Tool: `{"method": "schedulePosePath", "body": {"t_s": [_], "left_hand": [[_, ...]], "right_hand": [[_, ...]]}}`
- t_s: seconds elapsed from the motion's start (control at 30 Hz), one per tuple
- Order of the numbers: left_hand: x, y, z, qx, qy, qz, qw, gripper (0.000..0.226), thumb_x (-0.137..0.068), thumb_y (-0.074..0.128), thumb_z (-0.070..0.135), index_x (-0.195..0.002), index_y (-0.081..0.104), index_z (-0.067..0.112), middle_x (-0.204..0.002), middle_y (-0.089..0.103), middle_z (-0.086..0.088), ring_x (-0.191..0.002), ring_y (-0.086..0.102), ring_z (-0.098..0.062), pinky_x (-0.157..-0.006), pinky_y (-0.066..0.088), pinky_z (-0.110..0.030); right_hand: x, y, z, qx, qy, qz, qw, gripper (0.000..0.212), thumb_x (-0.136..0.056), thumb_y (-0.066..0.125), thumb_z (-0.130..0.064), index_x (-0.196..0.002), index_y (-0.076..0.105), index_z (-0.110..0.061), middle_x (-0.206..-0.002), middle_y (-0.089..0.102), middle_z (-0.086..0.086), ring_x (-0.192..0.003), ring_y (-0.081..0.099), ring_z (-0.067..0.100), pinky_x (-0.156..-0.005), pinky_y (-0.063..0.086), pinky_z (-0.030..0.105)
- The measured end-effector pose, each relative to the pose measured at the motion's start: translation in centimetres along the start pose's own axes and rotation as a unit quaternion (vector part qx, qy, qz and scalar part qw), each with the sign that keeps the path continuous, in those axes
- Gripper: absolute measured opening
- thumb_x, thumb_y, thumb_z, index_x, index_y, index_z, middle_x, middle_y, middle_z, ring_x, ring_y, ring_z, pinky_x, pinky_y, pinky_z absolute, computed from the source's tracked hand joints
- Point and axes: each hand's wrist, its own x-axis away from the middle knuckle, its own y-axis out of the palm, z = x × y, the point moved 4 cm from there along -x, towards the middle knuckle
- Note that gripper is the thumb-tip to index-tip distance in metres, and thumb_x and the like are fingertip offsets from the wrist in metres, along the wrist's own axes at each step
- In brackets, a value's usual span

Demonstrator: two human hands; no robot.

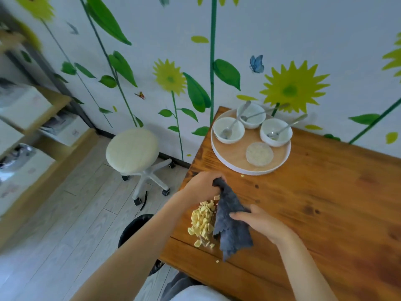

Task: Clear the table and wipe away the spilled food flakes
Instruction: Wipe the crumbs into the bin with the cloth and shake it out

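The left hand (pixel 201 183) grips the top end of the dark cloth (pixel 232 220), fingers curled round a bunched corner. The right hand (pixel 258 220) pinches the cloth lower down, thumb and fingers closed on its near edge. Between the two hands the cloth hangs like a loose wall, and the flakes (pixel 202 222) lie heaped just to the left of it, under the left forearm and close to the table (pixel 325 203) edge.

The main risk is that edge. The heap sits just beside it, so any push leftward sends flakes over; a black bin (pixel 136 229) stands on the floor below and left of the left arm, but only part of it lies under the edge, so some may well land on the floorboards instead.

A second risk is the cloth itself. It looks limp and ragged along its lower hem, and a gap there would let small bits slip beneath and stay behind the right hand.

A few strays already lie apart from the heap: one beyond the left hand, near the tray (pixel 219 153), others on the near side, below the cloth's hanging tip. A single sweep would probably miss them.

The left forearm hovers right over the pile; dropping it could scatter or crush flakes.

The tray with its bowls (pixel 235 135) and spoons sits well beyond both hands, out of harm.
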Motion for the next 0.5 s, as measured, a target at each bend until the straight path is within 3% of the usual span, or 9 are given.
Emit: {"method": "schedulePosePath", "body": {"t_s": [0.07, 0.17, 0.27, 0.4, 0.5], "left_hand": [[0.4, -1.2, 0.4, 0.015, -0.001, 0.040, 0.999, 0.024, -0.078, 0.052, 0.000, -0.100, 0.059, 0.008, -0.103, 0.065, -0.008, -0.097, 0.059, -0.023, -0.084, 0.049, -0.040], [1.2, -2.1, 0.6, 0.120, -0.032, 0.134, 0.983, 0.034, -0.085, 0.053, 0.008, -0.118, 0.051, 0.014, -0.120, 0.056, -0.007, -0.107, 0.055, -0.022, -0.093, 0.048, -0.040], [2.4, -1.6, 0.2, 0.202, -0.051, 0.245, 0.947, 0.046, -0.096, 0.042, 0.026, -0.140, 0.033, 0.019, -0.144, 0.038, -0.003, -0.129, 0.041, -0.019, -0.109, 0.036, -0.042], [3.1, 1.2, 0.3, 0.262, -0.029, 0.209, 0.942, 0.052, -0.100, 0.030, 0.035, -0.148, 0.013, 0.027, -0.157, 0.015, 0.005, -0.144, 0.013, -0.011, -0.120, 0.013, -0.038], [3.1, 2.7, -0.8, 0.282, -0.052, 0.181, 0.941, 0.059, -0.093, 0.023, 0.051, -0.148, 0.012, 0.033, -0.157, 0.018, 0.005, -0.144, 0.017, -0.013, -0.120, 0.014, -0.040]], "right_hand": [[0.4, -0.5, -1.1, -0.041, -0.038, 0.015, 0.998, 0.018, -0.088, 0.060, -0.020, -0.105, 0.066, -0.017, -0.102, 0.071, 0.000, -0.095, 0.066, 0.013, -0.081, 0.051, 0.026], [0.8, -1.0, -2.7, -0.143, -0.072, 0.071, 0.985, 0.011, -0.087, 0.058, -0.010, -0.087, 0.068, -0.016, -0.087, 0.074, 0.002, -0.080, 0.068, 0.016, -0.071, 0.052, 0.029], [0.7, -0.8, -4.1, -0.224, -0.088, 0.096, 0.966, 0.012, -0.088, 0.056, -0.008, -0.093, 0.066, -0.012, -0.086, 0.072, 0.004, -0.079, 0.067, 0.019, -0.064, 0.051, 0.031], [0.3, 0.4, -5.3, -0.288, -0.106, 0.093, 0.947, 0.021, -0.087, 0.053, -0.004, -0.104, 0.063, -0.010, -0.096, 0.070, 0.010, -0.089, 0.065, 0.026, -0.071, 0.051, 0.037], [0.5, 1.2, -5.7, -0.320, -0.117, 0.078, 0.937, 0.022, -0.087, 0.049, -0.002, -0.099, 0.064, -0.015, -0.094, 0.070, 0.008, -0.089, 0.065, 0.025, -0.073, 0.051, 0.038]]}}
